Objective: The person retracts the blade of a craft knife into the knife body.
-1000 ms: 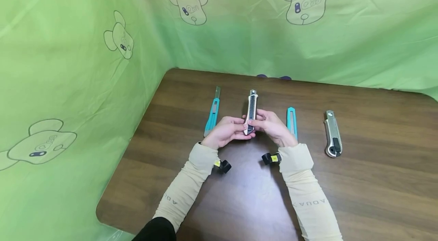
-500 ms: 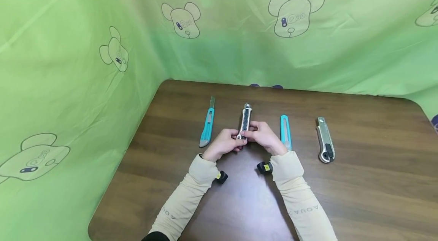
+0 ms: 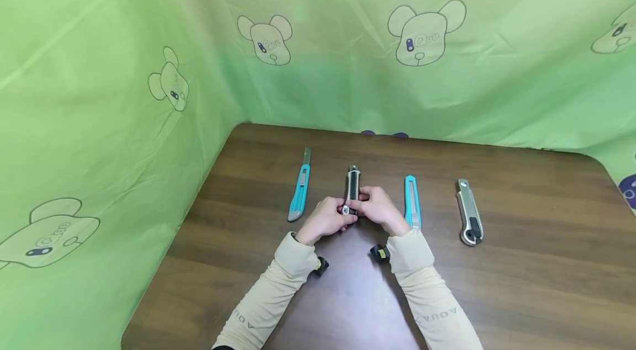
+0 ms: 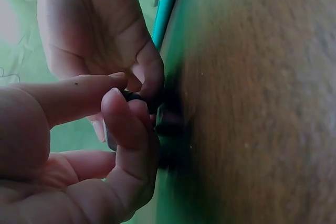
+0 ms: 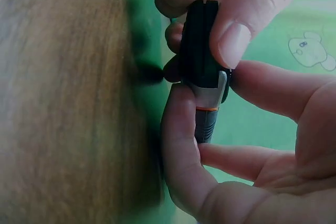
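Observation:
In the head view, a silver-and-black snap-off utility knife [image 3: 353,184] points away from me at mid-table, both hands on its near end. My left hand [image 3: 325,219] pinches that end from the left. From the right, my right hand [image 3: 379,207] grips it between thumb and fingers. The right wrist view shows the knife's black end [image 5: 202,45] between both hands' fingers, close over the wood. Fingers hide most of the knife in the left wrist view. On its left lies a turquoise cutter [image 3: 300,192] with blade out; on its right, another turquoise cutter [image 3: 412,201].
A silver utility knife [image 3: 469,212] with a black slider lies farther right on the brown wooden table [image 3: 536,261]. Green fabric [image 3: 338,90] with bear drawings hangs along the back and left edges. Black wrist cameras sit at both cuffs.
Both hands have lowered the held utility knife towards the table, its near end tipping down under the fingers. The head view has tilted up slightly. The other cutters lie as before.

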Demonstrator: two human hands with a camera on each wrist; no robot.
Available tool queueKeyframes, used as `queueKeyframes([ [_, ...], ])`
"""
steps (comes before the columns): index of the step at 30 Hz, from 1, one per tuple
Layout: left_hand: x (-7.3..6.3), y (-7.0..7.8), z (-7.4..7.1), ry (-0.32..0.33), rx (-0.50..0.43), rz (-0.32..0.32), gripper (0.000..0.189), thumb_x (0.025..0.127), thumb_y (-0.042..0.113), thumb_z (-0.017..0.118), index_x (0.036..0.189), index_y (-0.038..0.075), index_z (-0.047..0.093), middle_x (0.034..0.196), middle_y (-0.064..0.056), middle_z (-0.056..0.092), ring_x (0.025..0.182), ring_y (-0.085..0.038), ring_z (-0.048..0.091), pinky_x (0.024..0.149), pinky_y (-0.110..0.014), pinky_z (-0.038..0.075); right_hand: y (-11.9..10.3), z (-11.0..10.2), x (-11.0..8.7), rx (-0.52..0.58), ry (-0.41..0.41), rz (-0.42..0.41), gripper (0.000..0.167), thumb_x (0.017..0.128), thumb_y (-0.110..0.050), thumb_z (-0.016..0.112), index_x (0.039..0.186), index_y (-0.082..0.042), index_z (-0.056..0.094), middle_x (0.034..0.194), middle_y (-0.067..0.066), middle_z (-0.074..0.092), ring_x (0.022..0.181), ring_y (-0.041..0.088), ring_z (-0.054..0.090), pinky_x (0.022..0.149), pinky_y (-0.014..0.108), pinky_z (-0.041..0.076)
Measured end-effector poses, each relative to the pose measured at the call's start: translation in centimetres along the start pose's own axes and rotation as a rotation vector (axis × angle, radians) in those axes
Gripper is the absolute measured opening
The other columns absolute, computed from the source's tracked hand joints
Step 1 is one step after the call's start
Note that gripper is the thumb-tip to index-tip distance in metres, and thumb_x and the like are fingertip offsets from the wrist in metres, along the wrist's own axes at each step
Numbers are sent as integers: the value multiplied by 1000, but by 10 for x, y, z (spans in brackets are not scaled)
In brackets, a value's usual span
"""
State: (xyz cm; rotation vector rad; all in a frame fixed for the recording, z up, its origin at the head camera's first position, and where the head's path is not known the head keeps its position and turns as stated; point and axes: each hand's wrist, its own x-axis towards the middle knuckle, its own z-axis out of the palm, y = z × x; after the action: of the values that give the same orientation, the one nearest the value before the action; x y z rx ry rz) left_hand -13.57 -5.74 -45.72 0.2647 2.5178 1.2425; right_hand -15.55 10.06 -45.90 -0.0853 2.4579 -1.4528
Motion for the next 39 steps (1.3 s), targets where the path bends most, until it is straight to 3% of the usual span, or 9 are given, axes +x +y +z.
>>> queueKeyframes([
  [3, 1, -1, 0, 9, 53, 47, 13, 84, 22, 74, 82, 10, 67, 52, 4, 59, 47, -7, 56, 45, -18, 45, -1, 1, -1, -50, 24, -2, 29, 84, -18, 71, 103, 4, 66, 91, 15, 73, 72, 11, 62, 64, 20, 50],
  [11, 1, -3, 2, 86, 211, 143, 16, 83, 22, 73, 91, 9, 69, 70, -3, 61, 79, -18, 49, 64, -24, 41, -4, 3, -3, -208, 98, -33, 30, 84, -22, 72, 101, 2, 67, 94, 15, 74, 83, 22, 66, 67, 29, 54],
  [21, 3, 0, 1, 103, 211, 93, 32, 81, 26, 76, 103, 5, 68, 85, -8, 58, 83, -19, 47, 67, -29, 44, -6, 2, -1, -249, 137, -40, 28, 84, -21, 73, 100, 1, 67, 95, 16, 73, 85, 25, 66, 71, 34, 55],
  [25, -3, 7, -24, 85, 218, 44, 60, 83, 35, 74, 125, -5, 57, 114, -21, 58, 103, -28, 55, 88, -38, 53, -6, 0, -1, -266, 169, -51, 34, 86, -23, 70, 105, 4, 65, 98, 18, 72, 89, 28, 65, 78, 41, 55],
  [28, -8, 6, -53, 186, 215, 13, 74, 84, 37, 73, 137, -7, 46, 130, -28, 51, 118, -36, 52, 102, -49, 48, -7, -2, -1, -272, 215, -59, 44, 87, -25, 68, 115, 8, 61, 104, 22, 68, 99, 35, 61, 89, 48, 51],
  [31, -11, -4, -76, 322, 223, -59, 72, 85, 36, 72, 138, -5, 46, 128, -27, 50, 109, -40, 56, 96, -51, 52, -10, -3, -3, -267, 265, -71, 52, 88, -26, 67, 123, 10, 57, 111, 26, 62, 107, 38, 55, 96, 51, 46],
  [33, -12, -14, -87, 358, 251, -113, 69, 86, 35, 71, 137, -5, 47, 123, -27, 50, 100, -41, 58, 88, -52, 54, -11, -1, -4, -247, 290, -89, 51, 89, -26, 67, 123, 10, 57, 111, 25, 60, 104, 36, 56, 93, 49, 48],
  [36, -18, -26, -96, 326, 288, -183, 65, 88, 36, 70, 134, -6, 49, 124, -28, 52, 102, -44, 59, 88, -52, 54, -14, 7, -6, -192, 344, -160, 42, 89, -21, 67, 120, 7, 60, 105, 20, 60, 95, 31, 60, 87, 44, 52],
  [39, -25, -37, -101, 266, 313, -195, 59, 87, 36, 70, 124, -8, 56, 121, -26, 59, 108, -41, 59, 90, -51, 53, -19, 20, -8, -93, 343, -233, 35, 89, -15, 68, 117, 4, 63, 103, 17, 64, 91, 27, 65, 84, 37, 56],
])
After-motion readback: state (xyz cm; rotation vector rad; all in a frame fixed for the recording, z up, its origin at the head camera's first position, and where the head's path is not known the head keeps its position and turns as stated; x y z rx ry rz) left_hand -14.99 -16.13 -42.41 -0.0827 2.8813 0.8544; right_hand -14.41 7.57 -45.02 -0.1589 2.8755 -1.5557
